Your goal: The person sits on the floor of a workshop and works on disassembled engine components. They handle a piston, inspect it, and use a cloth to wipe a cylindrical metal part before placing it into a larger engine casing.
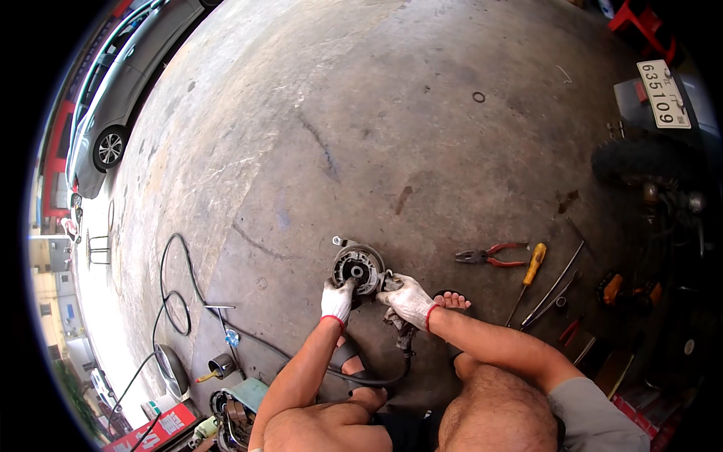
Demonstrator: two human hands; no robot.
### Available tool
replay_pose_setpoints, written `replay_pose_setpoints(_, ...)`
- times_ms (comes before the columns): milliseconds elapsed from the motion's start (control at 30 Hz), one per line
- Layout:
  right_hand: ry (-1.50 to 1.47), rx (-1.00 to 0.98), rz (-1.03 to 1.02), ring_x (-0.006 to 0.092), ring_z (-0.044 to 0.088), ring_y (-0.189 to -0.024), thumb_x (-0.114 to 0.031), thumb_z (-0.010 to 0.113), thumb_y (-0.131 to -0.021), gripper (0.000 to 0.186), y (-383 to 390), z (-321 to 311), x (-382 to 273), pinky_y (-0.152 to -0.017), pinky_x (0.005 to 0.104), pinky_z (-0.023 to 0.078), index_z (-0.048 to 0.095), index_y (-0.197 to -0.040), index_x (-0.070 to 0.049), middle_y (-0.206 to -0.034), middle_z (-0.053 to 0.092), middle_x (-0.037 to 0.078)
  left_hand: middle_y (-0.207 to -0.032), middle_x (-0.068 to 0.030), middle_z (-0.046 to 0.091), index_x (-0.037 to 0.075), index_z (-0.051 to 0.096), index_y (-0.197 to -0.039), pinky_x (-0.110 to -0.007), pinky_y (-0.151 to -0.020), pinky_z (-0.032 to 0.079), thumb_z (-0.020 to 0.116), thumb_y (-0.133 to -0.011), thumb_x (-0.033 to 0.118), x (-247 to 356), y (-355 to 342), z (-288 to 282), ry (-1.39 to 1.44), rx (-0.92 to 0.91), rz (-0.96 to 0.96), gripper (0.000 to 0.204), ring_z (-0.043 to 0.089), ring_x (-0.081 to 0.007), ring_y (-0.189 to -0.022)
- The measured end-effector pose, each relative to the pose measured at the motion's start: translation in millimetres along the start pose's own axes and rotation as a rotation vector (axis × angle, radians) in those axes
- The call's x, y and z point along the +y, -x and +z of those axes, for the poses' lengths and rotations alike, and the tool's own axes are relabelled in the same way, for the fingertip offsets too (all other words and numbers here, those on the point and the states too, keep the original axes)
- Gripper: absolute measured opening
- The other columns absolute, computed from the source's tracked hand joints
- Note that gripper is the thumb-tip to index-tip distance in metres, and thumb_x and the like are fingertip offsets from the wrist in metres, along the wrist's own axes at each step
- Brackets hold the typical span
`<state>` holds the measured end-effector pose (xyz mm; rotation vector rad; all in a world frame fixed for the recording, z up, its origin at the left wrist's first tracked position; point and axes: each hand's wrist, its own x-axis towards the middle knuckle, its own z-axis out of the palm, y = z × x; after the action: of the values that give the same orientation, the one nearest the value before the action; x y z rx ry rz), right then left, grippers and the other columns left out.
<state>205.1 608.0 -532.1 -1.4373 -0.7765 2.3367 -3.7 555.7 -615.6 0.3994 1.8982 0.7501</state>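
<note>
Between my hands is a round metal brake plate (pixel 357 271), with what look like curved brake shoes around a central hole and a small lug at its upper left. My left hand (pixel 337 301), in a white glove with a red cuff, grips its lower left edge, thumb on the face. My right hand (pixel 410 301), gloved the same way, is closed at its right side around a small lever-like piece (pixel 392 282). Its fingers are partly hidden. Below the right hand is a dirty, greyish crumpled thing (pixel 399 330) I cannot make out, with a thick black hose (pixel 376 382) beneath it.
Pliers with red handles (pixel 504 256), a yellow-handled screwdriver (pixel 535 264) and long metal tools (pixel 553 285) lie to the right. Beyond them stands a motorcycle (pixel 640 162). A dark cup (pixel 222 366) and a black cable (pixel 161 301) are at left. A grey car (pixel 128 75) is parked far left.
</note>
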Motion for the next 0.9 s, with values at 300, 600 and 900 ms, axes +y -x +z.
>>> replay_pose_setpoints(300, -0.023, 0.026, -0.065, 0.0109, 0.06, -0.057, -0.007, 0.069, -0.094, 0.015, -8, 1, -4, -0.052, 0.0284, 0.052, 0.065, -0.108, -0.005, -0.085, 0.066, -0.002, -0.109, -0.014, 0.07, -0.004, 0.057, -0.124, -0.036, -0.073, 0.062, 0.069, -0.092, 0.015, 1, -3, 2, 0.004, 0.064, 0.039, 0.039, 0.072, -0.0226, -0.085)
replay_pose_setpoints(600, -0.031, -0.133, -0.088, 0.0113, 0.062, -0.055, -0.007, 0.067, -0.095, 0.025, 14, 12, -23, -0.05, 0.0307, 0.054, 0.056, -0.117, -0.006, -0.083, 0.063, 0.001, -0.105, -0.0118, 0.073, 0.001, 0.063, -0.124, -0.039, -0.076, 0.061, 0.058, -0.098, 0.028, 5, -2, -27, 0.512, -0.048, -0.164, 0.038, 0.073, -0.0234, -0.089)
replay_pose_setpoints(900, 0.157, -0.453, -0.106, 0.0101, 0.058, -0.065, -0.014, 0.068, -0.093, 0.022, 28, 23, -30, -0.065, 0.0274, 0.054, 0.064, -0.111, -0.003, -0.083, 0.065, 0.002, -0.085, -0.0059, 0.062, -0.004, 0.056, -0.13, -0.032, -0.062, 0.05, 0.056, -0.095, 0.052, 43, 21, -46, 1.043, -0.592, -0.34, 0.065, 0.059, -0.0199, -0.068)
